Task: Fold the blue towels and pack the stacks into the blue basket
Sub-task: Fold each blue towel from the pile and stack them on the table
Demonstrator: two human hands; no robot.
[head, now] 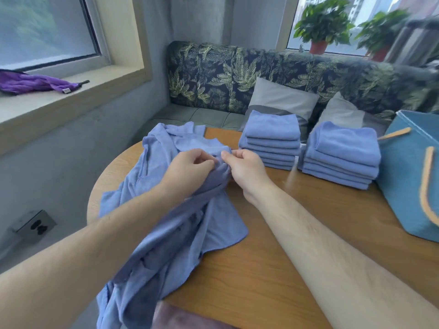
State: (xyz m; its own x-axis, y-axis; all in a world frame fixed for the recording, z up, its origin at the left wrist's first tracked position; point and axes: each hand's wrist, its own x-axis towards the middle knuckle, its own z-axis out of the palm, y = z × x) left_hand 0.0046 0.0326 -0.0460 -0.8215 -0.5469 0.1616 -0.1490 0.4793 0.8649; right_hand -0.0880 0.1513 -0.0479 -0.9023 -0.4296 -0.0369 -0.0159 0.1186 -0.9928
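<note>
The loose blue towel (pixel 166 233) hangs off the near edge of the counter (pixel 273 257) under my left forearm. It is rumpled and bunched lengthways, and it rises to where both my hands meet. My left grip (pixel 190 167) and right grip (pixel 244 172) sit almost knuckle to knuckle, and each pinches the same gathered hem between thumb and curled fingers. I judge I hold them this close because I am looking for a corner or a straight edge. Once I have it, I can draw the hands apart along the hem and open the cloth flat. More unfolded towels (pixel 180 136) lie heaped just beyond my hands on the far left of the counter, within reach for the next pick. Two folded stacks, the left stack (pixel 270 138) and the right stack (pixel 342 155), stand side by side at the far edge, near each other but apart. That keeps the middle of the counter free for folding. The blue basket (pixel 403 186) stands just beside the right stack with its handles up, so a finished pile needs only a short carry. Packing looks not yet begun, though I cannot see into the basket.
</note>
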